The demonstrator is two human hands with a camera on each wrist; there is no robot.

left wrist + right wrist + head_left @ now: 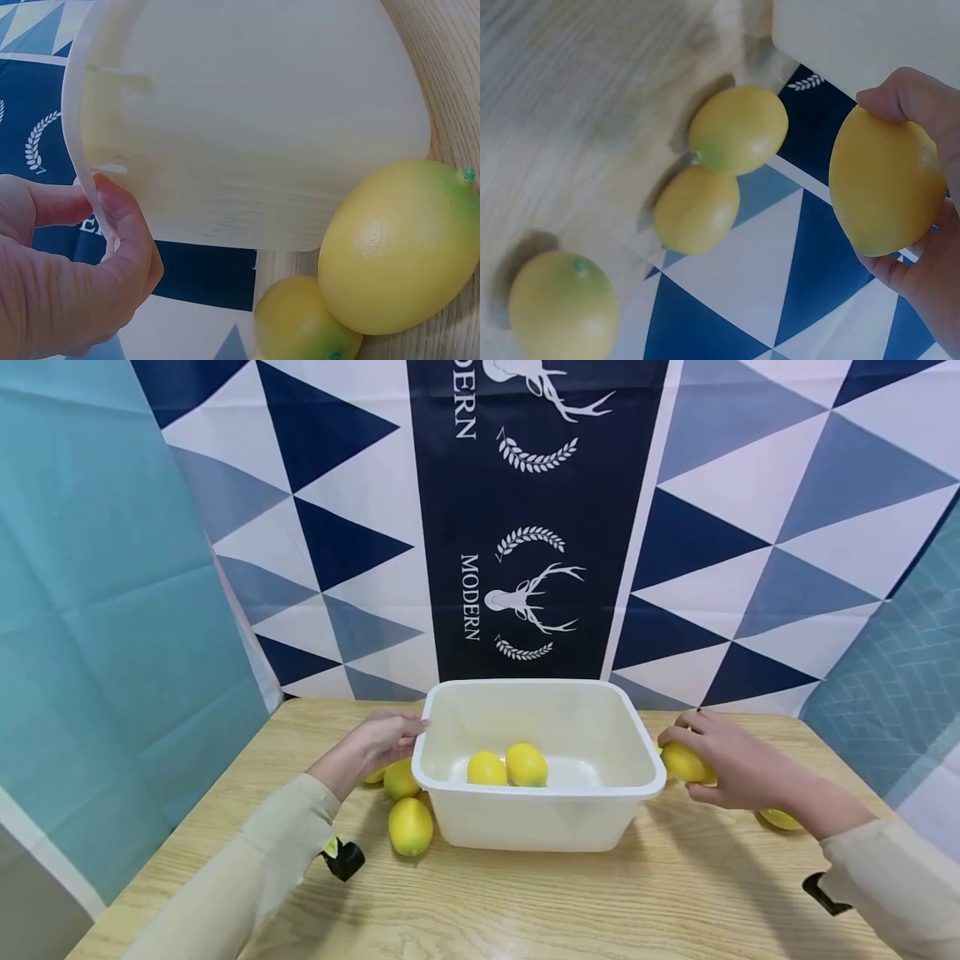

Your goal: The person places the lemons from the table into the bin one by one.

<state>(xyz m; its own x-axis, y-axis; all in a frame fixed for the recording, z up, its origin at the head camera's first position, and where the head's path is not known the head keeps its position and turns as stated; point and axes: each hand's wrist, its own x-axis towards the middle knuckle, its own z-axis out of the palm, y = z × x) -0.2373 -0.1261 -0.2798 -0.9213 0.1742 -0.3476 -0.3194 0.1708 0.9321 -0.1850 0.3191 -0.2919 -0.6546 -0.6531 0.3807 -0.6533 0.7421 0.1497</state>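
A white plastic basin (525,818) stands on the table with two lemons inside, one lemon (487,769) beside another lemon (527,765). My left hand (378,739) pinches the basin's left rim between thumb and fingers, as the left wrist view shows closely. To the right of the basin, my right hand (731,758) grips a lemon (885,180) above the table, thumb on one side and fingers on the other. Below the left hand, a lemon (411,827) lies against the basin's left side, with another lemon (401,779) behind it.
Under the right hand, several lemons lie on the wooden table (480,910), including one lemon (739,129) touching another lemon (696,209), and a lemon (564,307) apart. A patterned cloth (360,527) hangs behind the table. Dark wrist devices (344,859) show at both sleeves.
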